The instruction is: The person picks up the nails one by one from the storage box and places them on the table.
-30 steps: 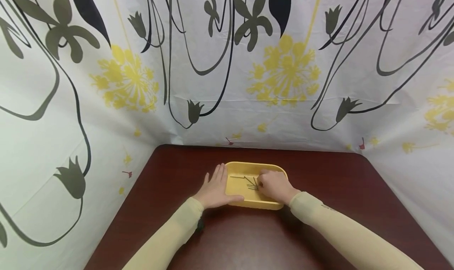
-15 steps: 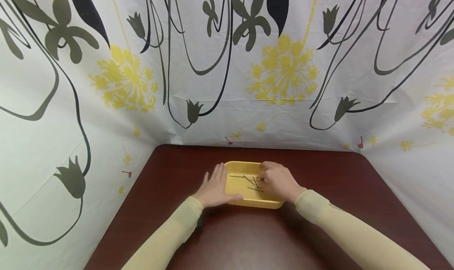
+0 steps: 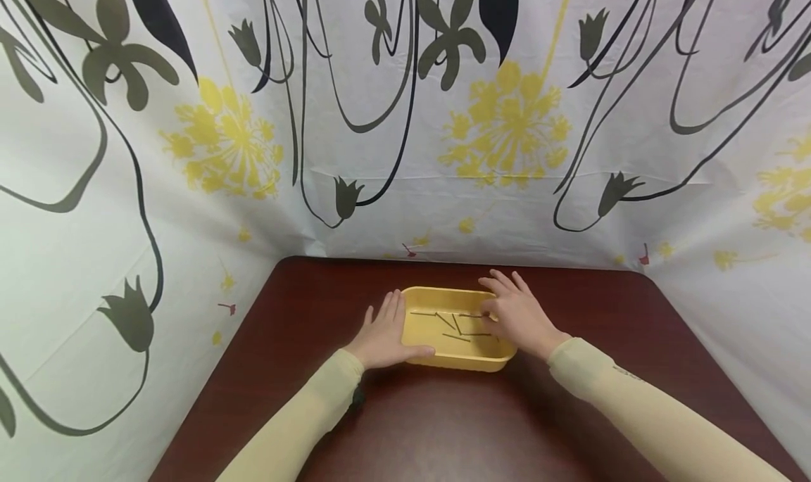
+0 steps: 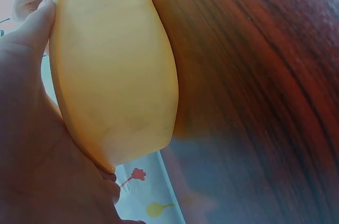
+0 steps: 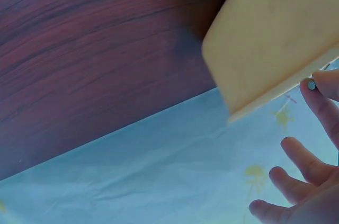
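A shallow yellow tray [image 3: 462, 362] stands on the table, with several thin dark nails [image 3: 456, 338] scattered over its floor. Along the tray's left end lies my left hand [image 3: 379, 340], fingers straight and thumb reaching along the front rim. My right hand [image 3: 524, 321] is at the tray's right end, over the rim. In the right wrist view its thumb and index finger pinch a small nail [image 5: 311, 84], of which the round metal end shows. The other fingers are spread apart. How much of the nail lies inside the tray is hidden by the hand.
The dark reddish-brown wooden table [image 3: 443, 426] extends around the tray. A white cloth with flower prints [image 3: 393, 151] hangs behind and at both sides of the table.
My right hand has shifted right and slightly up, from over the tray's inside to its right rim, and its fingers have spread. More nails show, lying farther apart. My left hand stays put.
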Available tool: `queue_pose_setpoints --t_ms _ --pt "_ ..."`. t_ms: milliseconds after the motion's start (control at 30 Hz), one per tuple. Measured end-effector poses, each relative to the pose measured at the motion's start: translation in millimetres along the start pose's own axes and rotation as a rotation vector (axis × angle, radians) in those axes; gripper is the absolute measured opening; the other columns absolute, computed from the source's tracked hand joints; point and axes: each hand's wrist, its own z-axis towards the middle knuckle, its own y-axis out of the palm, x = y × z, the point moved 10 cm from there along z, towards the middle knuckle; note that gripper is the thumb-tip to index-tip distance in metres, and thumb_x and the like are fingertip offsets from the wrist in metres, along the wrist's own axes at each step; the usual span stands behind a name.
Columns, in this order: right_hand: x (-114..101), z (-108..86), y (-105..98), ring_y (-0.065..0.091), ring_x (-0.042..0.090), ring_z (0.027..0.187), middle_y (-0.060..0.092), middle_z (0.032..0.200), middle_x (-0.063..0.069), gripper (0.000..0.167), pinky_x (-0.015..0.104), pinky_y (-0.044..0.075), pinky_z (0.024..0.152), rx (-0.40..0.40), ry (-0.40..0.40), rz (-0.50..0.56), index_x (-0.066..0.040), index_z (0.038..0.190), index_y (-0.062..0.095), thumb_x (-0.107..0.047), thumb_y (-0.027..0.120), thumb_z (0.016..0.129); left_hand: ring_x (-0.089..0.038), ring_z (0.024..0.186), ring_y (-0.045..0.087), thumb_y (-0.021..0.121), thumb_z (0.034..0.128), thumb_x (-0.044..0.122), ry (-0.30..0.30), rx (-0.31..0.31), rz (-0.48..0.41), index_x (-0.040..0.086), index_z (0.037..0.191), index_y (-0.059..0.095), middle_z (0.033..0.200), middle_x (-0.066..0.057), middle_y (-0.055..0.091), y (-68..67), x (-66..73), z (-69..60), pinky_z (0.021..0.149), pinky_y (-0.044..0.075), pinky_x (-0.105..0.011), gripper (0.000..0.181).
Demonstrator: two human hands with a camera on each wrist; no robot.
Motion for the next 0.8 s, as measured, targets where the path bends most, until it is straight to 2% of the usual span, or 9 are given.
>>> queue_pose_setpoints --t_ms 167,433,567,800 --pt "13 -8.8 -10 0.03 0.044 0.144 0.053 0.143 0.018 0.01 0.069 0.018 0.112 0.014 0.02 -0.002 -0.024 0.08 0.075 -0.015 0.081 0.079 -0.029 0.154 0.002 0.047 0.075 0.092 0.003 0.002 -0.004 0.001 0.161 0.005 0.168 -0.013 -0.002 -1.4 0.6 -0.6 0.116 0.011 -0.062 0.132" --pt "32 -24.1 -19 0.025 0.042 0.147 0.049 0.147 0.016 0.011 0.068 0.013 0.113 0.016 0.066 -0.012 -0.025 0.08 0.074 -0.017 0.082 0.078 -0.026 0.154 0.0 0.038 0.0711 0.098 -0.009 -0.007 0.012 0.002 0.161 0.002 0.168 -0.01 -0.004 1.0 -1.1 0.0 0.117 0.01 -0.061 0.136" --pt "37 -31.7 -24 0.025 0.042 0.147 0.049 0.147 0.017 0.01 0.068 0.012 0.114 0.031 0.072 -0.028 -0.023 0.083 0.076 -0.019 0.084 0.077 -0.026 0.154 -0.001 0.038 0.071 0.098 -0.006 -0.007 0.011 0.003 0.161 0.002 0.168 -0.01 -0.004 2.4 -1.3 0.5 0.117 0.01 -0.061 0.136" --pt "49 -44.6 -34 0.027 0.043 0.146 0.05 0.146 0.017 0.013 0.068 0.011 0.113 0.065 0.092 -0.049 -0.025 0.08 0.075 -0.018 0.084 0.075 -0.024 0.154 -0.003 0.039 0.0709 0.098 -0.007 -0.009 0.013 0.004 0.161 0.0 0.168 -0.009 -0.006 6.7 -3.8 2.9 0.117 0.009 -0.061 0.136"
